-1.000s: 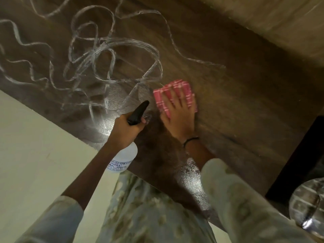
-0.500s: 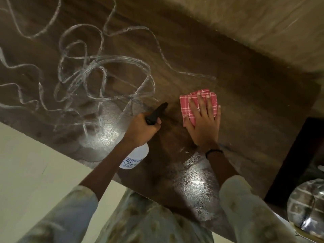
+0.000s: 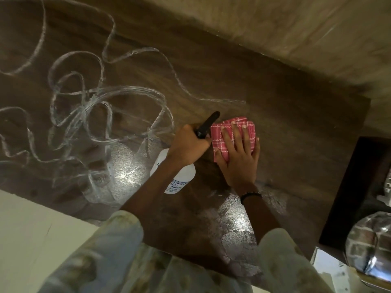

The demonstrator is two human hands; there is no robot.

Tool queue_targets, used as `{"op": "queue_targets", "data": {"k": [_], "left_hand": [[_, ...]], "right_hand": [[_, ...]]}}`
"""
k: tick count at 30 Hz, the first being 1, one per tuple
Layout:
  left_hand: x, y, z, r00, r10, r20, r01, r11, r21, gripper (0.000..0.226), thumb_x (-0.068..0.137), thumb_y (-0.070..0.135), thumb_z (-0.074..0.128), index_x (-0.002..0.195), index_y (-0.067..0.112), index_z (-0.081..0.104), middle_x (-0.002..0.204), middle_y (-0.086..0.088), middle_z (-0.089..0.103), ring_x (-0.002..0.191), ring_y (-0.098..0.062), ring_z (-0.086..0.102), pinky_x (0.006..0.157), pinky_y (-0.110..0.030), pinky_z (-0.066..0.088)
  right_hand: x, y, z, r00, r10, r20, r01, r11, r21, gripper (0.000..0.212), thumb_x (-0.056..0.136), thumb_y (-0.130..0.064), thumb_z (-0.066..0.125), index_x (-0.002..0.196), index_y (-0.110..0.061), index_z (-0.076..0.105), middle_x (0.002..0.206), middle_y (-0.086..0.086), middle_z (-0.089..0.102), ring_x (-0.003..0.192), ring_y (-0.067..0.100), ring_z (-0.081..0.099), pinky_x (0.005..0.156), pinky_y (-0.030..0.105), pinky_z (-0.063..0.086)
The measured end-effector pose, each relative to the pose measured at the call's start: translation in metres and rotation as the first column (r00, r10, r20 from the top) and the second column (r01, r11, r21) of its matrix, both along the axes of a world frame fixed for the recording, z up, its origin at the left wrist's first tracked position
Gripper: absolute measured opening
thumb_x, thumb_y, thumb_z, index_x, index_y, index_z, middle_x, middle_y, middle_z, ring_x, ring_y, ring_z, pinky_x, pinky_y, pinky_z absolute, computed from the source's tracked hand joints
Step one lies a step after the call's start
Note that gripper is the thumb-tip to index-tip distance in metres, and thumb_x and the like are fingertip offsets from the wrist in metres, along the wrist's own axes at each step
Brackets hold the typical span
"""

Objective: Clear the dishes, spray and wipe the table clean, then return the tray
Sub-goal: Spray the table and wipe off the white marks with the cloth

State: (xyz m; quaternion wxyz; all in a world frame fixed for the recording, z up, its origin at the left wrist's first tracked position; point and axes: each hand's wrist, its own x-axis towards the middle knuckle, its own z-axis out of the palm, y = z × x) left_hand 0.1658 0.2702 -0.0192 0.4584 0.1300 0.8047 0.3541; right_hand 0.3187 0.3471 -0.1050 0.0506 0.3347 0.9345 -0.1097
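**Two hands side by side on the wet tabletop**

Two hands are at work, nearly touching. The right hand lies flat, fingers straight and spread, pressing the folded pink checked cloth onto the wooden table. The cloth sits right under those fingers, its far edge poking out just past the fingertips and its left half bare beside the index finger. A dark band circles that wrist.

Just left of the cloth, the left hand is clenched round the neck of the spray bottle. The black nozzle juts out above the knuckles, its tip level with the cloth's far edge and almost against it; the white body with blue print hangs below the wrist, tilted over the table.

Beyond the left hand's fingers, looping white streaks of spray cover the wood, well apart from the cloth. Nearer the person, below both wrists, shiny wet patches catch the light. Off to the right of the right hand, past the table's edge, a shiny metal vessel sits low in the corner, partly cut off.
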Motion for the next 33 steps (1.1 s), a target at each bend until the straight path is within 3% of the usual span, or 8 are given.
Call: {"op": "queue_targets", "data": {"k": [2,5,11,18,23,29,33], "left_hand": [[-0.002,0.002,-0.001,0.999,-0.037,0.01,0.037,0.999,-0.004,0.005,0.082,0.017,0.063,0.08,0.013,0.065,0.067,-0.01,0.061,0.061,-0.021,0.055,0.063,-0.035,0.043],[-0.002,0.005,-0.003,0.997,-0.077,-0.012,0.077,0.996,-0.036,0.015,0.081,0.019,0.063,0.068,0.022,0.057,0.058,0.0,0.054,0.056,-0.018,0.052,0.059,-0.03,0.04],[-0.004,0.01,0.0,0.996,0.049,-0.074,-0.052,0.998,-0.043,0.023,0.08,0.014,0.061,0.06,0.022,0.051,0.054,0.002,0.049,0.052,-0.016,0.048,0.059,-0.031,0.041],[-0.001,0.009,-0.001,0.977,-0.131,-0.166,0.127,0.991,-0.038,0.025,0.078,0.015,0.063,0.067,0.03,0.046,0.058,0.009,0.049,0.059,-0.017,0.05,0.06,-0.027,0.039],[-0.008,0.001,-0.003,0.989,-0.023,-0.144,0.013,0.997,-0.073,0.028,0.077,0.013,0.06,0.057,0.024,0.044,0.053,0.002,0.043,0.052,-0.021,0.042,0.059,-0.03,0.039],[-0.027,-0.02,-0.003,0.993,0.03,-0.115,-0.03,1.0,-0.002,0.022,0.083,0.009,0.059,0.066,0.02,0.052,0.051,0.001,0.042,0.046,-0.015,0.04,0.051,-0.025,0.033],[-0.04,-0.032,-0.004,0.987,0.096,-0.129,-0.097,0.995,-0.002,0.006,0.083,0.009,0.061,0.081,0.015,0.062,0.052,0.002,0.046,0.046,-0.014,0.042,0.052,-0.024,0.034]], "right_hand": [[0.0,0.0,-0.002,1.0,0.0,0.001,0.0,1.0,0.01,0.062,0.092,-0.057,0.034,0.148,-0.03,0.027,0.155,0.002,0.03,0.145,0.023,0.018,0.115,0.055,0.013],[0.001,0.0,-0.003,1.0,0.007,0.0,-0.007,1.0,0.006,0.062,0.093,-0.057,0.034,0.148,-0.031,0.025,0.156,0.001,0.028,0.146,0.022,0.016,0.116,0.054,0.009],[0.0,0.0,-0.002,1.0,0.008,0.004,-0.008,1.0,0.014,0.062,0.092,-0.056,0.038,0.148,-0.03,0.027,0.156,0.002,0.026,0.146,0.023,0.016,0.116,0.053,0.006],[0.0,0.0,-0.002,1.0,0.01,0.008,-0.01,1.0,0.012,0.063,0.092,-0.056,0.039,0.149,-0.031,0.027,0.157,0.0,0.026,0.146,0.023,0.016,0.116,0.054,0.008],[0.0,0.034,0.001,0.998,0.053,0.039,-0.052,0.998,-0.017,0.062,0.093,-0.059,0.029,0.148,-0.032,0.027,0.157,0.001,0.025,0.147,0.023,0.014,0.116,0.056,0.009],[-0.056,0.096,0.003,0.993,-0.106,0.047,0.106,0.994,-0.004,0.068,0.089,-0.057,0.026,0.151,-0.028,0.021,0.16,0.006,0.016,0.147,0.031,0.009,0.115,0.062,0.004],[-0.108,0.074,0.001,0.999,-0.03,0.031,0.03,0.999,-0.029,0.063,0.095,-0.05,0.036,0.152,-0.028,0.017,0.16,0.005,0.011,0.148,0.03,0.006,0.112,0.061,-0.005]]}}
